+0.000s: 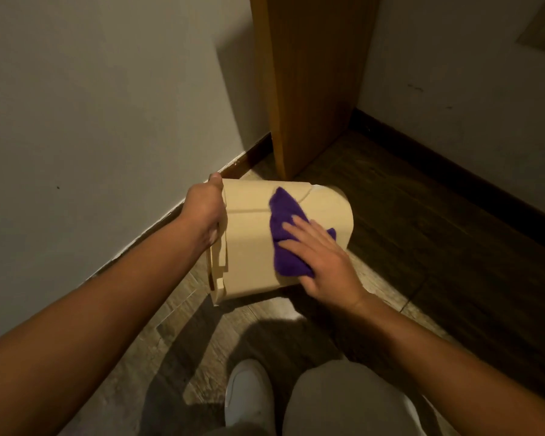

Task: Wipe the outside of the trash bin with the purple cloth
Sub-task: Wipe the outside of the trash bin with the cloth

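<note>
Wood-grain floor point(202, 313) in a dim corner, where a pale wall point(107, 105) meets a dark skirting board point(252, 154) and a wooden cabinet panel point(309, 89) stands behind.

Right hand point(324, 262): laid flat with fingers spread, palm pressing the purple cloth point(288, 228) against the upturned side of the trash bin point(249, 247). The cloth is bunched, one corner pointing toward the far end of the bin, the rest trapped under my fingers.

Left hand point(206, 212): closed around the bin's end nearest the wall, thumb over the top edge, holding the bin tipped on its side just above or on the floor; contact with the floor cannot be told.

Step in hand, as I judge it: wiping of the outer wall is under way, with the cloth about midway along the exposed face. The next move calls for steady palm pressure while I sweep the cloth toward the rounded far end, then a turn of the bin with my left hand to bring unwiped sides up.

Contents: the bin's opening is not visible, so what it holds cannot be told. A white sliver point(316, 186) at the far edge may be a liner.

Foreground: my bent knee point(343, 401) and white shoe point(249, 394).
</note>
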`<control>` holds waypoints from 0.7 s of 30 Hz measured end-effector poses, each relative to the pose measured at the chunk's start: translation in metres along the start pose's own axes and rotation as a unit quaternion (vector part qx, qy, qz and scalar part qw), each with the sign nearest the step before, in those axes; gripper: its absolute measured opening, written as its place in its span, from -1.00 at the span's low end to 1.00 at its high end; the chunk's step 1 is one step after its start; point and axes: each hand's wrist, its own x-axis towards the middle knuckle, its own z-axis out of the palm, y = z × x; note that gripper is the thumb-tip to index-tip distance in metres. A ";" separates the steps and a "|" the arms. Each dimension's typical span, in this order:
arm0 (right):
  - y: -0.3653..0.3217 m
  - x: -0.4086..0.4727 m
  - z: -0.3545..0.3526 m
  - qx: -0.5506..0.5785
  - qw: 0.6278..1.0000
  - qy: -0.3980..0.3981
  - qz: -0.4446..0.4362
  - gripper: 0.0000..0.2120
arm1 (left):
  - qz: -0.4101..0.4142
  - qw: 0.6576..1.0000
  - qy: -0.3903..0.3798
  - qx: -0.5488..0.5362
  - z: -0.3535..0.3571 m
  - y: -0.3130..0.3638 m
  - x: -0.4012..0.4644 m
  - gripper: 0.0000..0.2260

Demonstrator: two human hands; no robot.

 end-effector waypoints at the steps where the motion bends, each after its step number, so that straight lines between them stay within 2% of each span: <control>1: 0.006 -0.002 -0.007 -0.004 0.999 0.012 0.030 -0.39 | 0.002 1.000 0.000 -0.006 0.000 -0.001 0.000 -0.59; 4: 0.011 0.007 -0.033 0.007 0.986 0.084 0.145 -0.43 | 0.013 1.000 -0.005 0.014 0.002 0.001 -0.006 -0.54; 7: -0.009 0.032 -0.051 0.058 0.977 0.142 0.147 -0.46 | 0.041 0.997 -0.017 0.060 0.004 0.008 -0.018 -0.47; 9: -0.033 0.049 -0.053 0.079 0.982 0.134 0.110 -0.45 | 0.053 0.994 -0.030 0.088 0.007 0.012 -0.029 -0.47; 13: -0.071 0.065 -0.033 0.103 0.991 0.055 0.063 -0.43 | 0.072 0.987 -0.068 0.126 0.010 0.016 -0.033 -0.59; 17: -0.083 0.061 -0.010 0.104 0.994 0.013 0.037 -0.41 | 0.095 0.972 -0.088 0.196 0.000 0.017 -0.026 -0.50; 21: -0.084 0.067 -0.004 0.109 0.992 0.039 0.045 -0.41 | -0.006 0.979 -0.160 0.127 -0.021 0.024 -0.021 -0.60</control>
